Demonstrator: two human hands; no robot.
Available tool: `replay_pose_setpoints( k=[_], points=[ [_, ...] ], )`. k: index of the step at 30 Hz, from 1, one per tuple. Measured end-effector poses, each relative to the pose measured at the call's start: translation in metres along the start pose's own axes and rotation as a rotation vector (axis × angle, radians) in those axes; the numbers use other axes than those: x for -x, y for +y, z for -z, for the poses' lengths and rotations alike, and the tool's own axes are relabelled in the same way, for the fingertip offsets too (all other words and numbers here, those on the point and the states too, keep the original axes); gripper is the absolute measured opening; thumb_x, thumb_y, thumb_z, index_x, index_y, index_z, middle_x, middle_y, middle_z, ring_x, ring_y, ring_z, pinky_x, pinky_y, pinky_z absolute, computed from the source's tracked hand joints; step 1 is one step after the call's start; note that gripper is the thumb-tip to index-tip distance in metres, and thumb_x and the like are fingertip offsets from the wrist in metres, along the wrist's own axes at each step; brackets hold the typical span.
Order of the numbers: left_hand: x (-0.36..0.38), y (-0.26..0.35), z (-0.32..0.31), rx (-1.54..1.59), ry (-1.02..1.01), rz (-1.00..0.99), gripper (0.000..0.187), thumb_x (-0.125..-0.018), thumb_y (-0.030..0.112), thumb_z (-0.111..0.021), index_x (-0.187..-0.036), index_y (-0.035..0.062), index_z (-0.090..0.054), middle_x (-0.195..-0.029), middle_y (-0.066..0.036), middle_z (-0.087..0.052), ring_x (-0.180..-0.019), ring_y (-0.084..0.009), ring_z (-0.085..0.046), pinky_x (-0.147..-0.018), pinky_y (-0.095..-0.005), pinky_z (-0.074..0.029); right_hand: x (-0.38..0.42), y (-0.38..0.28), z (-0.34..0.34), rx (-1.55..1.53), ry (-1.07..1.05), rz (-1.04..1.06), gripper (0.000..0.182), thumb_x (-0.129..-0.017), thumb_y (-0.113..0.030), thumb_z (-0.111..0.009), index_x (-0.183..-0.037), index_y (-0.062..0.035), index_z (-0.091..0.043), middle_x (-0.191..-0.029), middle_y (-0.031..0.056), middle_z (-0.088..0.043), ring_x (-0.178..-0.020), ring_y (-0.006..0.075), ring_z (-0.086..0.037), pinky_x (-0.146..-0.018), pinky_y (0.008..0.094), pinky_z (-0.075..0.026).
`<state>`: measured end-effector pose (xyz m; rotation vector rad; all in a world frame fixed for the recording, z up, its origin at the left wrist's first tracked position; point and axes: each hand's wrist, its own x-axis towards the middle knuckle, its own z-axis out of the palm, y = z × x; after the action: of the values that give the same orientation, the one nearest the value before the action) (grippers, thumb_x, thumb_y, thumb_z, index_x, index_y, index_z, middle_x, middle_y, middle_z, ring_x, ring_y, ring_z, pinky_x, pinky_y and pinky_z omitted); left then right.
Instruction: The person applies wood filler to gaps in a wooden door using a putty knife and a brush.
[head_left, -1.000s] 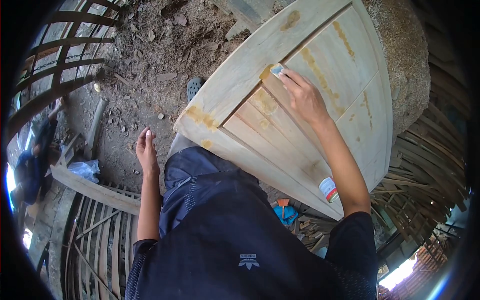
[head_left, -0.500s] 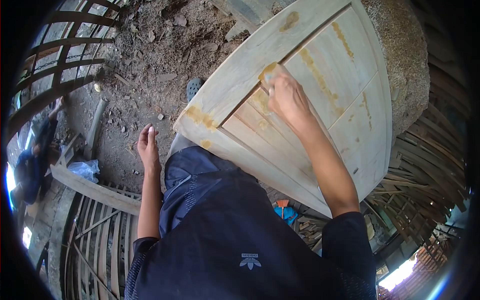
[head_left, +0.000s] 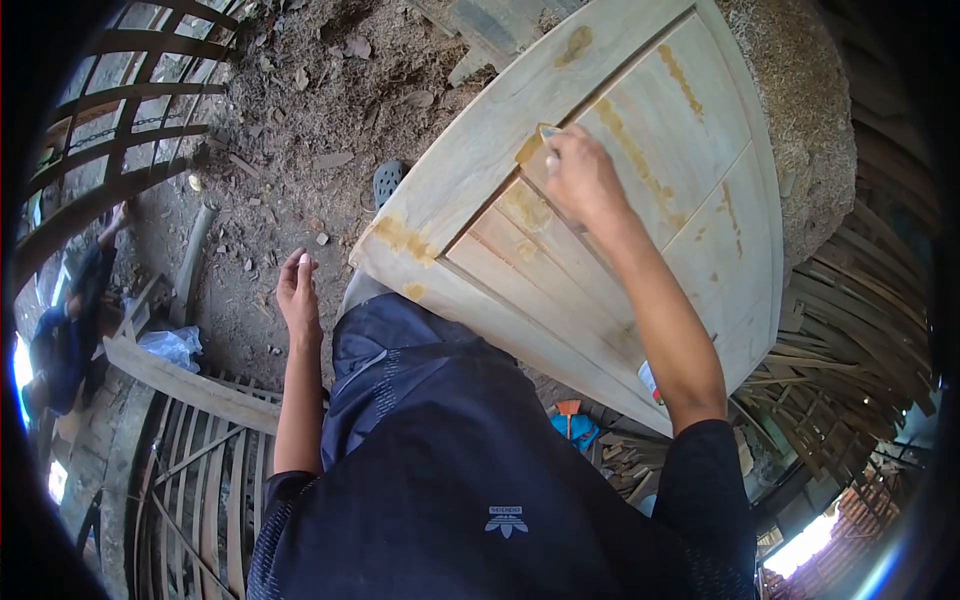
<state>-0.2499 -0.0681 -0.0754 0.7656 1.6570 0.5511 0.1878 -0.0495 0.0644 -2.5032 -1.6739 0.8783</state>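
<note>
One panelled wooden board (head_left: 690,160) lies at one o'clock; over it, the right hand (head_left: 583,178) grips one small flat scraper (head_left: 548,131) beside one yellowish patch (head_left: 529,150). The left hand (head_left: 297,290) hangs at nine o'clock, fingers loosely half-open. One can (head_left: 647,377) (partly hidden) sits at four o'clock.

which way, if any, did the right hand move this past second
Yes: the right hand went left in view, away from the panel's long yellowish streak.

dark short-sleeved shirt (head_left: 470,480), pale logo (head_left: 507,521)
</note>
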Motion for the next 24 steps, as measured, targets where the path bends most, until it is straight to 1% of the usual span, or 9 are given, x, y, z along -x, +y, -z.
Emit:
replay_pose_setpoints(
  k=[1,4,6,10,13,15,19,21,24],
  points=[
    [-0.002,-0.002,0.002,-0.002,-0.002,-0.003,0.034,-0.1,0.033,-0.065,-0.127,0.0121,-0.065,-0.094,0.003,-0.066,-0.061,-0.0004,-0.041,-0.052,-0.0172,-0.032,0.005,-0.002,0.006,-0.002,0.002,-0.002,0.023,-0.086,-0.004,-0.064,-0.107,0.0032,-0.069,-0.114,0.0249,-0.066,-0.106,0.0408,-0.064,-0.094,0.0452,-0.051],
    [0.001,0.001,0.004,-0.017,-0.001,-0.025,0.034,-0.1,0.033,-0.065,-0.127,0.0125,-0.065,-0.094,0.003,-0.067,-0.061,-0.0003,-0.041,-0.052,-0.0174,-0.032,0.014,0.0,0.025,0.086,-0.411,-0.016,0.026,-0.086,-0.003,-0.066,-0.11,0.0033,-0.068,-0.119,0.0231,-0.064,-0.109,0.0394,-0.063,-0.095,0.0445,-0.051],
    [0.003,0.007,0.002,0.072,0.001,0.072,0.036,-0.1,0.025,-0.065,-0.127,0.0014,-0.062,-0.109,-0.003,-0.066,-0.101,-0.0113,-0.06,-0.091,-0.026,-0.044,0.006,0.029,0.022,0.024,0.004,0.219,0.028,-0.085,-0.001,-0.065,-0.112,0.0035,-0.068,-0.118,0.0216,-0.065,-0.108,0.0393,-0.064,-0.095,0.0444,-0.051],
    [0.004,0.007,0.002,0.04,0.0,0.083,0.036,-0.1,0.024,-0.065,-0.127,0.0006,-0.062,-0.11,-0.004,-0.066,-0.102,-0.012,-0.06,-0.093,-0.0269,-0.045,-0.007,0.041,0.012,-0.11,0.039,0.313,0.029,-0.084,0.001,-0.063,-0.113,0.0035,-0.068,-0.117,0.0212,-0.066,-0.108,0.0392,-0.064,-0.094,0.0447,-0.051],
    [0.0,0.003,0.001,0.05,0.013,0.082,0.036,-0.1,0.024,-0.065,-0.127,0.0004,-0.062,-0.111,-0.004,-0.066,-0.102,-0.0122,-0.06,-0.094,-0.0275,-0.045,-0.007,0.023,0.029,0.106,-0.233,0.158,0.03,-0.083,0.002,-0.062,-0.112,0.0027,-0.068,-0.114,0.021,-0.066,-0.108,0.0382,-0.064,-0.094,0.0446,-0.052],
    [-0.007,-0.007,0.002,0.007,0.008,-0.016,0.033,-0.099,0.032,-0.066,-0.126,0.0122,-0.066,-0.096,0.003,-0.067,-0.061,-0.0001,-0.041,-0.052,-0.0168,-0.031,-0.019,0.021,0.03,0.116,-0.004,0.122,0.023,-0.083,0.001,-0.062,-0.105,0.0045,-0.068,-0.108,0.0227,-0.065,-0.103,0.0389,-0.065,-0.092,0.0458,-0.052],
    [-0.012,0.005,-0.009,0.007,-0.017,-0.045,0.034,-0.1,0.033,-0.065,-0.126,0.0113,-0.065,-0.096,0.002,-0.067,-0.061,-0.0001,-0.04,-0.052,-0.0177,-0.031,-0.011,0.006,-0.006,0.124,0.066,0.054,0.014,-0.083,-0.001,-0.062,-0.096,0.004,-0.066,-0.1,0.0254,-0.063,-0.097,0.0406,-0.065,-0.088,0.0474,-0.052],
    [-0.013,0.015,-0.014,-0.03,-0.027,-0.099,0.033,-0.1,0.029,-0.065,-0.126,0.009,-0.065,-0.097,0.002,-0.067,-0.069,-0.0023,-0.049,-0.06,-0.0191,-0.04,0.006,-0.01,0.007,-0.074,-0.131,0.113,0.011,-0.084,-0.003,-0.061,-0.09,0.0024,-0.067,-0.099,0.027,-0.063,-0.096,0.0412,-0.065,-0.085,0.048,-0.052],
    [-0.026,0.037,-0.044,0.036,-0.096,-0.277,0.03,-0.1,0.024,-0.065,-0.124,0.0063,-0.065,-0.098,0.001,-0.067,-0.081,-0.0063,-0.057,-0.074,-0.0225,-0.047,-0.013,0.004,-0.003,0.031,0.03,-0.036,0.013,-0.083,-0.005,-0.062,-0.091,0.0009,-0.07,-0.104,0.026,-0.065,-0.097,0.0406,-0.066,-0.085,0.0467,-0.053]
  ],
)
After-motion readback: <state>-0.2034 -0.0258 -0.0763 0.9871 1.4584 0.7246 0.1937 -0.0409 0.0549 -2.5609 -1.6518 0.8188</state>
